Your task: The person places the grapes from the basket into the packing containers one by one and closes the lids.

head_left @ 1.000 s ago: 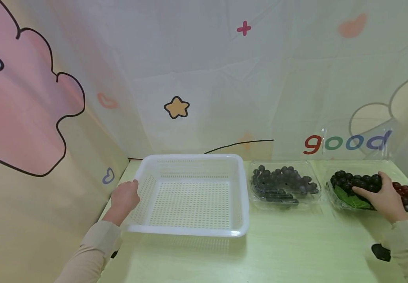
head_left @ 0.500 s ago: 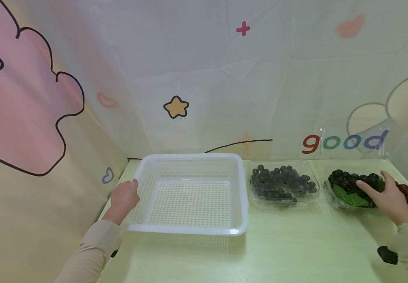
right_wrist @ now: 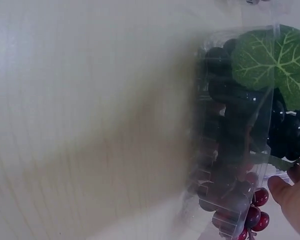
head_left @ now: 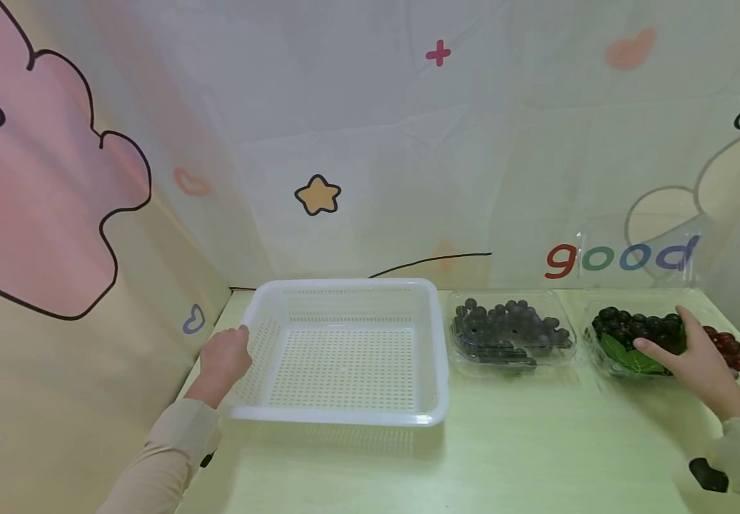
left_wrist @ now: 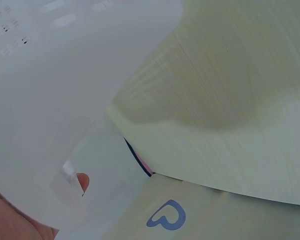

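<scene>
In the head view my left hand (head_left: 225,357) grips the left rim of a white perforated plastic basket (head_left: 443,357). The left wrist view shows a fingertip (left_wrist: 83,182) curled past the basket's rim (left_wrist: 65,215). At far right, my right hand (head_left: 700,364) is spread by a bunch of dark grapes (head_left: 633,328) in a clear plastic box (head_left: 604,368). Its thumb reaches across the front of the grapes. A green leaf (right_wrist: 275,65) lies among them. In the right wrist view the thumb (right_wrist: 280,187) is beside the bunch; the other fingers are mostly hidden.
A second clear box (head_left: 511,368) of dark grapes (head_left: 504,332) stands between the basket and the right box. Red grapes (head_left: 729,346) lie right of my right hand. A printed curtain (head_left: 376,143) hangs behind the pale table (head_left: 536,442).
My right hand shifts right along the dark grapes, then back left, its thumb coming lower across them. The left hand keeps its grip on the basket. The head view drifts slightly.
</scene>
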`<state>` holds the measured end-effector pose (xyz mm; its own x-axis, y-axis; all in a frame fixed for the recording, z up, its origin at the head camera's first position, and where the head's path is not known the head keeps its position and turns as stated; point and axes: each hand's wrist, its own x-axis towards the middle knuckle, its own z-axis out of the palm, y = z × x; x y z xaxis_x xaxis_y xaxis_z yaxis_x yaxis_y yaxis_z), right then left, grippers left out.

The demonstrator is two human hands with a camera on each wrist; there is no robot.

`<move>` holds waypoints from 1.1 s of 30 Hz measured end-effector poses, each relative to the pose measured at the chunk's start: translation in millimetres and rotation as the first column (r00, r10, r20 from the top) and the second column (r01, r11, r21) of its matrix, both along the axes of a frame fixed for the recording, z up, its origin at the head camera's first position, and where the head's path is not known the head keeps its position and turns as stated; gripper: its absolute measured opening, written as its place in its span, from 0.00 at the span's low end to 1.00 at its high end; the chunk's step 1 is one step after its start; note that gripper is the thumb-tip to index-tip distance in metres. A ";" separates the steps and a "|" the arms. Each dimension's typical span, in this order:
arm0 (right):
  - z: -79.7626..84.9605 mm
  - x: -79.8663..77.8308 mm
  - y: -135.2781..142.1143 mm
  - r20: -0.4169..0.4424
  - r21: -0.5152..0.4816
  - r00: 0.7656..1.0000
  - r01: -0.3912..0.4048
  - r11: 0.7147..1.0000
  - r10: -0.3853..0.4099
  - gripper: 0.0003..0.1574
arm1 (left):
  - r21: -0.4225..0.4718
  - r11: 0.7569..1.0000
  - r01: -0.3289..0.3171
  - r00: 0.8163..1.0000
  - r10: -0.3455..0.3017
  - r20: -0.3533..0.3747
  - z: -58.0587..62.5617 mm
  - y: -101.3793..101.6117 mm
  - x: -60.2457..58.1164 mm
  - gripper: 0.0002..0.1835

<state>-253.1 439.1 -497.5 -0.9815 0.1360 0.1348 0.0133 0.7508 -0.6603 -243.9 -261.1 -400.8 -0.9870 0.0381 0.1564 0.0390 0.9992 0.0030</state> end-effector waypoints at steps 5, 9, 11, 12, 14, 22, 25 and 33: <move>37.2 29.8 -38.3 0.017 -0.006 0.997 -0.076 0.997 0.076 0.63 | 0.002 1.000 -0.005 1.000 0.005 0.011 -0.6 -0.4 -0.7 0.06; 43.5 37.4 -48.6 0.000 0.001 0.997 -0.071 0.997 0.071 0.62 | 0.003 1.000 -0.011 1.000 0.011 0.023 -1.5 -0.8 -1.2 0.08; 41.9 38.0 -48.5 -0.020 0.001 0.997 -0.068 0.998 0.068 0.60 | 0.001 1.000 -0.014 1.000 0.014 0.027 -2.0 -0.8 -1.8 0.08; 41.0 38.2 -48.3 -0.030 0.004 0.997 -0.066 0.998 0.066 0.59 | 0.000 1.000 -0.013 1.000 0.013 0.027 -2.2 -0.7 -1.9 0.08; 38.7 38.2 -47.8 -0.054 0.009 0.997 -0.059 0.998 0.060 0.57 | 0.000 1.000 -0.013 0.999 0.013 0.029 -1.9 -0.1 -1.9 0.08; 31.4 37.0 -48.3 -0.107 0.034 0.994 -0.022 0.999 0.026 0.50 | 0.000 1.000 -0.006 1.000 0.006 0.013 -0.8 1.3 -1.1 0.08; 30.8 36.7 -49.2 -0.106 0.060 0.994 -0.008 0.998 0.015 0.49 | -0.006 1.000 -0.008 1.000 0.008 0.004 -1.8 1.3 -1.1 0.07; 28.1 38.2 -48.7 -0.028 0.127 0.999 0.019 0.992 -0.015 0.51 | -0.020 1.000 0.015 0.999 -0.016 -0.029 -5.7 -0.7 0.9 0.13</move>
<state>-214.9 390.4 -469.4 -0.9750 0.1324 0.1786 0.0101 0.8287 -0.5596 -243.0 -261.8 -406.5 -0.9813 0.0568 0.1841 0.0544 0.9984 -0.0179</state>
